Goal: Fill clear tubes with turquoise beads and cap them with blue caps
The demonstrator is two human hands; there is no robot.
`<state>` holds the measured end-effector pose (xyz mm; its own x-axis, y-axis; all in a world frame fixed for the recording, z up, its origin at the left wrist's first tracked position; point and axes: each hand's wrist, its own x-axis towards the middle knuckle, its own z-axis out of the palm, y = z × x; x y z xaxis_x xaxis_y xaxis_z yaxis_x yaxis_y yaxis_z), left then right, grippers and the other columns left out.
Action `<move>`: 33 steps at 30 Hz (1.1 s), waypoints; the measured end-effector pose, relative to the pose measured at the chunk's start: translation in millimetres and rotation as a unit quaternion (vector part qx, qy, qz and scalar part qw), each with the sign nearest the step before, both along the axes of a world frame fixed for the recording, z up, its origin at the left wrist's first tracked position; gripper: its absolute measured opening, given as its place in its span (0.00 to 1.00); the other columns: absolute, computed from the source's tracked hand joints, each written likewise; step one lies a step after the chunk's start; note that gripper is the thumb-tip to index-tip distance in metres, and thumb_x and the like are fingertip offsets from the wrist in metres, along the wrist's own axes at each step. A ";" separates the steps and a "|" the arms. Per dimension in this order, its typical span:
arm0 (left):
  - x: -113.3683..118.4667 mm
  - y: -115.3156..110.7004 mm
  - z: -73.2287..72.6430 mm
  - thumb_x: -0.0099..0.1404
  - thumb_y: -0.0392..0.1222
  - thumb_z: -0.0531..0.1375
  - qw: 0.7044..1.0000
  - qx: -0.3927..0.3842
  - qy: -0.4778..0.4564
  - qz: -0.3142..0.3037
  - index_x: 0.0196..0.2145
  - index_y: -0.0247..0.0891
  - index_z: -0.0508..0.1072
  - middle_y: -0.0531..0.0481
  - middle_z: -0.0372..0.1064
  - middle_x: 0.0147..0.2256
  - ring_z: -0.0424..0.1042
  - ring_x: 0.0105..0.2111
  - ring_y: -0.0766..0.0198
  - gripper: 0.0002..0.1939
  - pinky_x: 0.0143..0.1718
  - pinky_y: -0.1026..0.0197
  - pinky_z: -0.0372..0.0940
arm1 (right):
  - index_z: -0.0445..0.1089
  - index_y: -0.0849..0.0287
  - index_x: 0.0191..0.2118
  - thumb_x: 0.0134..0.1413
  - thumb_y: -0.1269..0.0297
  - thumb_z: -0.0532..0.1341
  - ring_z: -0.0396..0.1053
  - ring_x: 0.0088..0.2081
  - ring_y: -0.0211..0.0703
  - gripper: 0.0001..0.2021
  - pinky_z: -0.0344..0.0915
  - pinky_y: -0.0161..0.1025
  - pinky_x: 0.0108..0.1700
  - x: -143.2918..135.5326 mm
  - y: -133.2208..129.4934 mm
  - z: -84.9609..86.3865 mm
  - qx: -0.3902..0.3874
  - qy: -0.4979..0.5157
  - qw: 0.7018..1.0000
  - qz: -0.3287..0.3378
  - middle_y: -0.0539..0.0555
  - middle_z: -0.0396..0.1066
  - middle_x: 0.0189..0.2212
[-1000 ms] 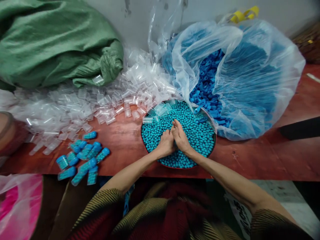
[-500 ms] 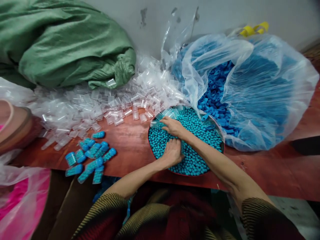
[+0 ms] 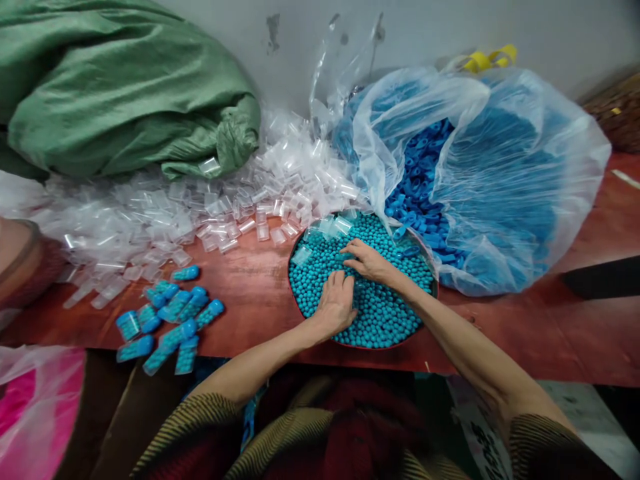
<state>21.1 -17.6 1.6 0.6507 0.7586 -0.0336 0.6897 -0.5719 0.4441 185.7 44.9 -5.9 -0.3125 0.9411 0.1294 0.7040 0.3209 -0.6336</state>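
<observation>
A round tray (image 3: 434,283) with a red rim is filled with turquoise beads (image 3: 383,320). My left hand (image 3: 336,303) rests low in the beads near the middle, its fingers curled. Whatever it holds is hidden; a faint clear edge shows by its fingertips. Just above and to the right, my right hand (image 3: 369,260) hovers over the beads with bent fingers apart, and I see nothing between them. Several clear plastic containers (image 3: 335,227) lie on the beads at the tray's back left, and a single clear container (image 3: 302,255) lies nearer the left rim.
Many loose clear containers (image 3: 220,220) are heaped behind, beside a green sack (image 3: 140,100). Bead-filled containers with blue caps (image 3: 175,307) lie at left on the red table (image 3: 245,287). A translucent bag (image 3: 505,193) of blue caps (image 3: 420,167) stands right of the tray.
My right hand has drawn back to the right from the clear containers at the tray's left. My left hand stays in the beads, its fingers less bunched. The view has shifted slightly.
</observation>
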 end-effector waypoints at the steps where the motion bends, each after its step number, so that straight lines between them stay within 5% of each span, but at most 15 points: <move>1: 0.4 0.0 -1.4 0.51 0.35 0.62 1.000 0.008 -0.010 -0.002 0.48 0.33 0.56 0.29 0.47 0.60 0.45 0.63 0.39 0.28 0.56 0.38 0.53 | 0.70 0.63 0.47 0.54 0.68 0.58 0.70 0.43 0.44 0.15 0.66 0.41 0.47 4.8 -6.0 0.5 -0.013 0.030 0.999 -0.013 0.59 0.71 0.43; 5: 3.6 4.1 -6.2 0.48 0.33 0.62 0.999 -0.014 -0.036 -0.010 0.51 0.33 0.53 0.26 0.33 0.64 0.33 0.65 0.36 0.33 0.58 0.33 0.48 | 0.71 0.58 0.49 0.54 0.69 0.56 0.72 0.45 0.44 0.16 0.65 0.43 0.50 11.6 -30.7 0.9 -0.073 0.103 0.992 -0.018 0.55 0.75 0.44; 12: 4.1 13.6 -0.4 0.48 0.33 0.61 0.997 -0.063 -0.047 -0.021 0.61 0.36 0.44 0.35 0.51 0.60 0.51 0.61 0.48 0.45 0.57 0.44 0.55 | 0.73 0.54 0.45 0.57 0.70 0.50 0.73 0.43 0.44 0.17 0.67 0.43 0.49 7.7 -47.7 -2.2 -0.081 0.096 0.991 -0.054 0.52 0.77 0.41; 18: 4.9 21.4 3.6 0.46 0.38 0.64 0.993 -0.119 -0.016 -0.018 0.63 0.34 0.39 0.32 0.43 0.63 0.46 0.63 0.43 0.52 0.58 0.41 0.52 | 0.61 0.61 0.57 0.61 0.56 0.47 0.67 0.53 0.47 0.23 0.61 0.48 0.56 -11.5 -48.7 -1.5 -0.016 0.238 0.945 -0.225 0.60 0.69 0.52; 21: 8.6 24.9 1.7 0.46 0.40 0.64 0.994 -0.104 -0.002 -0.021 0.62 0.32 0.45 0.32 0.47 0.61 0.49 0.61 0.42 0.49 0.57 0.41 0.52 | 0.50 0.63 0.63 0.61 0.47 0.43 0.59 0.59 0.47 0.32 0.57 0.46 0.60 -26.9 -45.7 -6.7 -0.053 0.279 0.943 -0.174 0.63 0.59 0.59; 24: 16.2 23.1 1.3 0.48 0.40 0.62 0.997 -0.070 0.026 -0.012 0.56 0.30 0.56 0.34 0.57 0.55 0.56 0.56 0.43 0.39 0.54 0.43 0.56 | 0.49 0.65 0.63 0.59 0.43 0.42 0.52 0.63 0.48 0.35 0.50 0.48 0.63 -37.0 -42.0 -10.9 -0.079 0.252 0.957 -0.123 0.65 0.53 0.62; 28: 21.2 13.2 11.5 0.57 0.39 0.55 0.998 -0.025 0.056 0.027 0.52 0.31 0.60 0.35 0.62 0.48 0.61 0.50 0.46 0.25 0.49 0.44 0.58 | 0.62 0.62 0.55 0.60 0.50 0.46 0.58 0.59 0.48 0.26 0.54 0.48 0.61 -32.3 -46.8 -1.1 0.007 0.180 0.973 -0.144 0.63 0.62 0.56; 33: -6.0 19.2 33.0 0.53 0.36 0.57 0.991 -0.007 0.114 0.071 0.57 0.29 0.53 0.33 0.60 0.49 0.62 0.49 0.46 0.34 0.48 0.47 0.60 | 0.68 0.57 0.42 0.59 0.60 0.50 0.65 0.48 0.49 0.13 0.59 0.50 0.56 9.0 -69.7 4.4 0.076 0.132 0.958 -0.241 0.60 0.69 0.43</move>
<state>15.1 1.5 34.7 0.5127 0.8399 -0.1778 0.8454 -0.4579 0.2749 194.8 -24.8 -1.5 0.2167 0.9319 0.2908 0.6146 0.1011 -0.7823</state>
